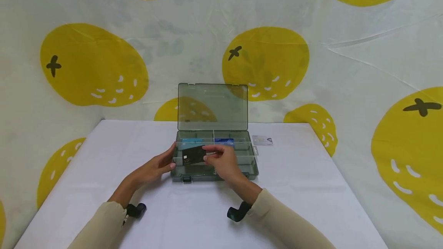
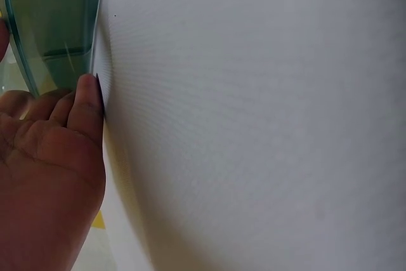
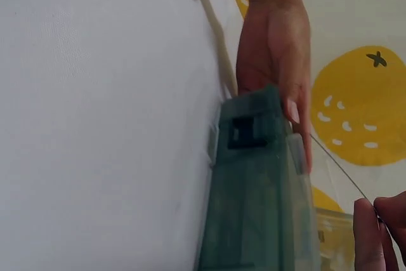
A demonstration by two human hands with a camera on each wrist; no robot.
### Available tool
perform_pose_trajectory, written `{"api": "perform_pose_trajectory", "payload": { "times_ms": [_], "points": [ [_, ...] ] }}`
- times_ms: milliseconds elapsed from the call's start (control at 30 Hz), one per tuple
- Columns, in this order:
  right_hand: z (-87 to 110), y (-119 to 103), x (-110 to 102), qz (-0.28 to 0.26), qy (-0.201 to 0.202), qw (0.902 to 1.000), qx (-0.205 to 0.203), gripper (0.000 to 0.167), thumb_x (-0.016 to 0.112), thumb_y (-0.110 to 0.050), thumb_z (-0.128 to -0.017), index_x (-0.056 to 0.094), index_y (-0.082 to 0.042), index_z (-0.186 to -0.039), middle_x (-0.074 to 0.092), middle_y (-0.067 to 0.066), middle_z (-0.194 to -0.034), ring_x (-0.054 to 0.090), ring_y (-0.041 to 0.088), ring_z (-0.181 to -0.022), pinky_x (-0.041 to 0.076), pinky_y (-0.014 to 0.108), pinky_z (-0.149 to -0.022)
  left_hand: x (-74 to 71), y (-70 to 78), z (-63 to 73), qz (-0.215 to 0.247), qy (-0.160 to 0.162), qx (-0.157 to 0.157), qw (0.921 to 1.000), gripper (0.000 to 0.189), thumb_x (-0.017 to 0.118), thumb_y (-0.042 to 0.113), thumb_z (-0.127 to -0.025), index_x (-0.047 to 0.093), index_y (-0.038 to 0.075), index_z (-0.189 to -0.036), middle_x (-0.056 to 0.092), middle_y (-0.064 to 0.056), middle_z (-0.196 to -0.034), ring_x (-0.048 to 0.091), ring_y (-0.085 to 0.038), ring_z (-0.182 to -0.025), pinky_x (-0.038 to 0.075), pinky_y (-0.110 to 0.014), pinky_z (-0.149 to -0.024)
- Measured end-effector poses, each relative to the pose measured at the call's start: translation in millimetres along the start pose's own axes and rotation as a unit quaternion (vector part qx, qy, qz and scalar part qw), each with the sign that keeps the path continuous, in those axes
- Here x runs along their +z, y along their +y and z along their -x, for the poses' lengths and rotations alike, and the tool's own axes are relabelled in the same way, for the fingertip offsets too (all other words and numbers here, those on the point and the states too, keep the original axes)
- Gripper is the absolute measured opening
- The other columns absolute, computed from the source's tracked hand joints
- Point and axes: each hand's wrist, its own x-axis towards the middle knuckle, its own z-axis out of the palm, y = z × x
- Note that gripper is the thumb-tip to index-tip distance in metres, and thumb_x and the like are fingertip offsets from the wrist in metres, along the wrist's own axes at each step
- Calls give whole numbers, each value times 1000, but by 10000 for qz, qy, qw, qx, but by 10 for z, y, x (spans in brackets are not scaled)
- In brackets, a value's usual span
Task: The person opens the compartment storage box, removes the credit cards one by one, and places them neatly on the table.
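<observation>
Right hand (image 1: 224, 162) pinches black rectangular card (image 1: 192, 156), left hand (image 1: 152, 167) straight-fingered against translucent grey-green plastic box (image 1: 204, 178), silvery rectangular card (image 1: 262, 140) nearby

Soft, diffuse, slightly grey light covers the white tabletop (image 1: 294, 199), its source out of view. A faint, soft-edged shadow lies beside the left sleeve (image 1: 98, 226), on the side away from the tabletop's left edge. Beyond the far right corner, creases in the fruit-print backdrop cloth (image 1: 194, 37) catch pale streaks. The left wrist view is soft, the left hand (image 2: 51, 157) dim, the tabletop darkening rightward. In the right wrist view, the compartment box (image 3: 244, 188) is blurred.
</observation>
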Motion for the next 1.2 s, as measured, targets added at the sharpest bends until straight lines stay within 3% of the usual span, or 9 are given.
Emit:
{"api": "perform_pose_trajectory", "payload": {
  "times_ms": [200,400,600,1200],
  "points": [
    [-47,-45,-212,-371,265,9990,-32,34,74,14,-89,77,3,-121,72,22,-118,76,16,-83,67,39,-85,-4,30,9,16,-17,-105,9999,87,59,23,-111,-2,17,-172,-3,-7,-181,7,-38,-167,20,-19,-124],
    [-84,-121,-471,-437,431,9981,14,34,73,14,-90,76,3,-123,72,21,-119,76,19,-86,67,32,-81,0,25,5,5,-34,-80,10000,87,58,22,-111,-3,18,-172,-4,-8,-181,8,-39,-166,19,-38,-130],
    [-133,-133,-762,-322,589,9977,62,34,73,9,-93,75,1,-127,72,17,-120,77,17,-87,66,40,-89,3,28,5,56,-6,15,10000,85,57,20,-111,-2,15,-172,-5,-10,-181,6,-43,-166,14,-59,-128],
    [-211,-159,-1469,-10,1148,9929,328,39,73,0,-99,69,0,-138,66,21,-140,78,20,-99,64,26,-87,26,36,6,110,14,-235,9997,89,60,23,-110,-3,21,-172,-6,-1,-181,7,-37,-167,15,-54,-130]
  ]
}}
